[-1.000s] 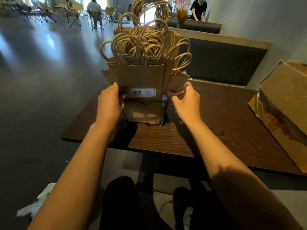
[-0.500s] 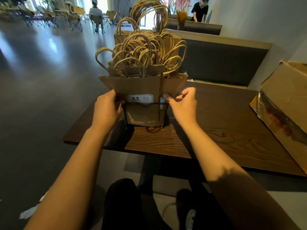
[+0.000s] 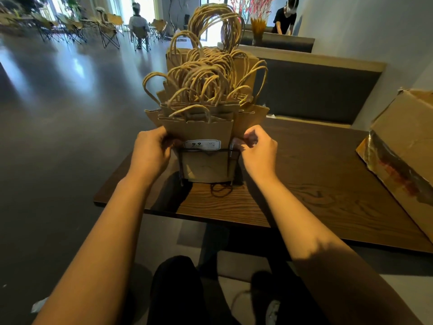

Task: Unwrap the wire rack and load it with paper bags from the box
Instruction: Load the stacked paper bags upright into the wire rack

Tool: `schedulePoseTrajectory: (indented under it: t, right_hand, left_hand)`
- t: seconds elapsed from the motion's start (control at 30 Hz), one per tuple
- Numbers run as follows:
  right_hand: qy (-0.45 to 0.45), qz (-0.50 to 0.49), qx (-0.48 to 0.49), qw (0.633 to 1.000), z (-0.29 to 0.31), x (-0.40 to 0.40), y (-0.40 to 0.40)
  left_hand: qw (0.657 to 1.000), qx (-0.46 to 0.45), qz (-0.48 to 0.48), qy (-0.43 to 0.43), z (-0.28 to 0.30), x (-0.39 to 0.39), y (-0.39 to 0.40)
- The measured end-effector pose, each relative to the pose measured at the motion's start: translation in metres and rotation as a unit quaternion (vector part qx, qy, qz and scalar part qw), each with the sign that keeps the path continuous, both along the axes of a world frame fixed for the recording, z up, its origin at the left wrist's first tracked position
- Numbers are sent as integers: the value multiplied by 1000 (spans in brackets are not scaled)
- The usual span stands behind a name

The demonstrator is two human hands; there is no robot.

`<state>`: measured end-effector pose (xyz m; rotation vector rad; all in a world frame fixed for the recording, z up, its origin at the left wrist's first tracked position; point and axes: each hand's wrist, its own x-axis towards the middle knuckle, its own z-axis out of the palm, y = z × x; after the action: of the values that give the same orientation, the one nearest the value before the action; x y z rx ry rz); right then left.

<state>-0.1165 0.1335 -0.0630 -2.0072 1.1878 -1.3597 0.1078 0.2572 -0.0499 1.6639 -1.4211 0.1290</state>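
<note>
1. We see a dark wire rack (image 3: 208, 166) standing upright near the front left corner of a dark wooden table (image 3: 304, 195), its feet on the tabletop.
2. The rack is packed with brown paper bags (image 3: 206, 127) set upright in rows; their twisted paper handles (image 3: 206, 76) rise in a tangle above the tops.
3. The front bag carries a small white label (image 3: 202, 144) printed "9.9", just above the rack's top front wire.
4. Our left hand (image 3: 150, 153) is at the left side of the bundle, fingers curled round the edge of the front bags at rack height.
5. Our right hand (image 3: 259, 153) is at the right side, thumb and fingertips pinching the edge of the bags just above the rack's right corner.
6. A large cardboard box (image 3: 403, 146) lies tilted on the table's right edge, well apart from the rack, with tape along its near flap.
7. A padded bench (image 3: 316, 95) runs behind the table against the wall.
8. Farther back, one person (image 3: 138, 22) sits among folding chairs and another person (image 3: 285, 17) bends over a counter beside a vase (image 3: 259, 31) of stems.
</note>
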Motion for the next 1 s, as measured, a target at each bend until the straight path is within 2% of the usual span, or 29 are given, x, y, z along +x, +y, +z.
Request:
schedulePoseTrajectory:
  t: [0.27, 0.37, 0.47, 0.6, 0.8, 0.87, 0.97, 1.0]
  right_hand:
    - [6, 19, -3, 1000, 4, -3, 4]
    - [-24, 18, -29, 999, 3, -5, 6]
    - [-31, -9, -72, 997, 1, -4, 9]
    - [37, 53, -115, 991, 2, -8, 11]
    - [201, 101, -32, 974, 4, -7, 3]
    - [167, 95, -34, 981, 6, -7, 8]
    - [22, 20, -83, 996, -11, -10, 25]
    - [6, 5, -69, 998, -23, -11, 29]
  left_hand:
    - [999, 44, 0, -9, -7, 8, -6]
    - [998, -6, -44, 38, -5, 0, -2]
    - [990, -70, -46, 111, -14, -11, -1]
    - [974, -81, -26, 212, -24, -11, -10]
    - [965, -62, -23, 252, -19, -5, -20]
    - [967, -56, -22, 246, -16, -5, -24]
    - [975, -58, -7, 213, -15, -9, -27]
    - [978, -61, -2, 201, -16, -10, -26]
